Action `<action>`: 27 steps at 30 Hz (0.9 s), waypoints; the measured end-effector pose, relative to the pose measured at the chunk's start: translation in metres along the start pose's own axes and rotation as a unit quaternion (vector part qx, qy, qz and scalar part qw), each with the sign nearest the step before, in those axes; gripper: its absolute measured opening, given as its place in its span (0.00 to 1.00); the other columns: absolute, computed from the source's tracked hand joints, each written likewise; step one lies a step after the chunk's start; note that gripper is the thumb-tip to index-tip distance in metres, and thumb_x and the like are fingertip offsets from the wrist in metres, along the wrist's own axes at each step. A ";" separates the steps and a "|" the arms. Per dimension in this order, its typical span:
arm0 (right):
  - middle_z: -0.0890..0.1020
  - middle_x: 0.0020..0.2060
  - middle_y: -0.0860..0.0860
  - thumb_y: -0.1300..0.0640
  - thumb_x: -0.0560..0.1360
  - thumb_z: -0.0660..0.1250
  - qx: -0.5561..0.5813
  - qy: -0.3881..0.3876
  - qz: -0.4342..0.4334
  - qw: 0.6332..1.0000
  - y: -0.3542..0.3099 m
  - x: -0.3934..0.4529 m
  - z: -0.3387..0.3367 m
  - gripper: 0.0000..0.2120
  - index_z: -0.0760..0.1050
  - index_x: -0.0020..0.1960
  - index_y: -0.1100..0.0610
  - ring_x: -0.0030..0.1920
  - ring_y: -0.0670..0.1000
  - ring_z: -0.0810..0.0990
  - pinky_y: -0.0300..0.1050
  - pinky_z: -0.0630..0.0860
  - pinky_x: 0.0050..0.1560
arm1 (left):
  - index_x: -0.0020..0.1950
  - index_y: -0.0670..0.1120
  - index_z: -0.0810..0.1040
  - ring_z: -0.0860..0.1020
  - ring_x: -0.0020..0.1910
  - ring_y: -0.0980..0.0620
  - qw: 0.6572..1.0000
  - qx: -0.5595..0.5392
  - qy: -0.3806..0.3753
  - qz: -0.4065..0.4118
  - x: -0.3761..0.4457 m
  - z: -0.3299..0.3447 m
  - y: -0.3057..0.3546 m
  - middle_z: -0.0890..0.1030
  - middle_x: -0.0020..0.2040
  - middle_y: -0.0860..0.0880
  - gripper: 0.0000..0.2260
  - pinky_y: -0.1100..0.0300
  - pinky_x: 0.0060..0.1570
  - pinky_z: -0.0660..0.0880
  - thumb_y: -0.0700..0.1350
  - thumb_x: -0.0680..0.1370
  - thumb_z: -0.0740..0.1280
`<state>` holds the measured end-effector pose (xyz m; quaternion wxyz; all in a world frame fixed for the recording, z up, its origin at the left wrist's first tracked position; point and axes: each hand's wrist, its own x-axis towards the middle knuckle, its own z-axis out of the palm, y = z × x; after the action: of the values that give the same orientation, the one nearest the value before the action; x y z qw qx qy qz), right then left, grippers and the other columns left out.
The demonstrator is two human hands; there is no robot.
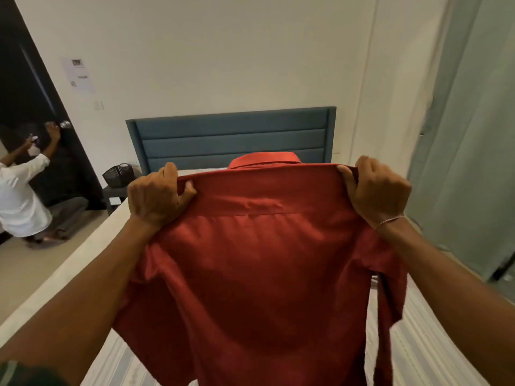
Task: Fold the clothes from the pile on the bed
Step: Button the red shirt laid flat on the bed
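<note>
A red collared shirt [262, 263] hangs spread out in front of me, its back toward the camera and its collar on the far side at the top. My left hand [156, 196] grips the left shoulder seam. My right hand [376, 190], with a thin bracelet at the wrist, grips the right shoulder. The shirt is lifted above the bed [423, 355], which has a pale striped cover. The shirt hides most of the bed, and no pile of clothes shows.
A blue padded headboard [231, 140] stands against the white wall. At the left, a person in a white shirt [22, 201] crouches at a dark door [33, 107]. A dark basket [118, 174] sits on a bedside table. Pale green curtains [473, 135] hang at the right.
</note>
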<state>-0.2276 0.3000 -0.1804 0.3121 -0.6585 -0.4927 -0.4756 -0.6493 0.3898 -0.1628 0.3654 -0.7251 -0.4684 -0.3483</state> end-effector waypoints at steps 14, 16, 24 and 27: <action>0.75 0.31 0.53 0.40 0.85 0.54 -0.016 -0.322 -0.028 0.946 -0.068 -0.188 0.273 0.22 0.71 0.43 0.54 0.26 0.57 0.75 0.41 0.56 0.27 | 0.53 0.45 0.68 0.74 0.25 0.42 0.937 -0.105 -0.329 -0.049 -0.154 0.331 0.032 0.76 0.29 0.48 0.15 0.56 0.28 0.64 0.55 0.85 0.51; 0.77 0.32 0.54 0.40 0.85 0.52 -0.012 -0.336 -0.023 0.941 -0.074 -0.222 0.312 0.22 0.72 0.45 0.54 0.27 0.58 0.76 0.41 0.59 0.26 | 0.54 0.44 0.70 0.73 0.25 0.43 0.927 -0.103 -0.355 -0.057 -0.175 0.371 0.040 0.74 0.28 0.49 0.15 0.57 0.29 0.64 0.54 0.85 0.53; 0.76 0.34 0.52 0.39 0.85 0.48 -0.001 -0.402 -0.038 0.915 -0.092 -0.314 0.451 0.22 0.67 0.45 0.54 0.28 0.57 0.76 0.43 0.64 0.26 | 0.57 0.46 0.66 0.75 0.28 0.45 0.894 -0.088 -0.431 -0.082 -0.240 0.518 0.065 0.78 0.33 0.49 0.18 0.53 0.32 0.73 0.59 0.84 0.46; 0.76 0.33 0.51 0.38 0.84 0.48 0.000 -0.422 -0.033 0.906 -0.100 -0.338 0.491 0.22 0.67 0.45 0.54 0.27 0.56 0.75 0.45 0.69 0.26 | 0.54 0.48 0.64 0.76 0.29 0.44 0.880 -0.080 -0.460 -0.087 -0.257 0.557 0.069 0.78 0.34 0.48 0.18 0.51 0.34 0.75 0.60 0.84 0.45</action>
<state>-0.1867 0.6450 -0.6749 0.0593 -0.7811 -0.5996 -0.1635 -0.5760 0.7375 -0.6675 0.0177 -0.7868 -0.6155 -0.0421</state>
